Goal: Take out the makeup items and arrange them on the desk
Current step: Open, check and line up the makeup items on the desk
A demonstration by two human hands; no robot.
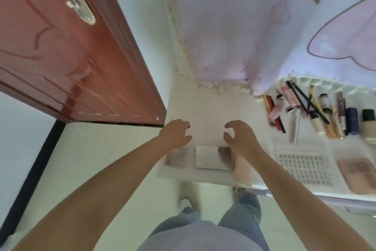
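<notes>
Standing at the near edge of the white bench (205, 108), a person in blue jeans (242, 210) and white shoes; both bare forearms reach forward over it.

Near row, left to right: a brownish palette (176, 156); a silvery square compact (209, 157), a dark patch on its right side that may be a reflection, too blurred to say; a peach flat case (243, 171) partly under the right forearm; a white perforated tray (305, 167); a rose-brown palette (357, 175) at the right edge.

Left hand (176, 132): above the bench just beyond the brownish palette, fingers loosely curled, holding nothing.

Right hand (239, 134): beside it, well apart, over the far corner of the compact, fingers and thumb spread and bent like a claw, holding nothing.

Far right row, lying side by side: red pencils (274, 112), a pink tube (290, 95), crossed black pencils (305, 100), a silver pen-like stick (296, 126), beige concealer tubes (317, 124), a navy cylinder (352, 120), a foundation bottle with black cap (369, 126).

Beyond: a pale lilac curtain (254, 26) hanging to the bench's far edge; to the left, a red-brown door (61, 57) with a metal handle plate (81, 4).
</notes>
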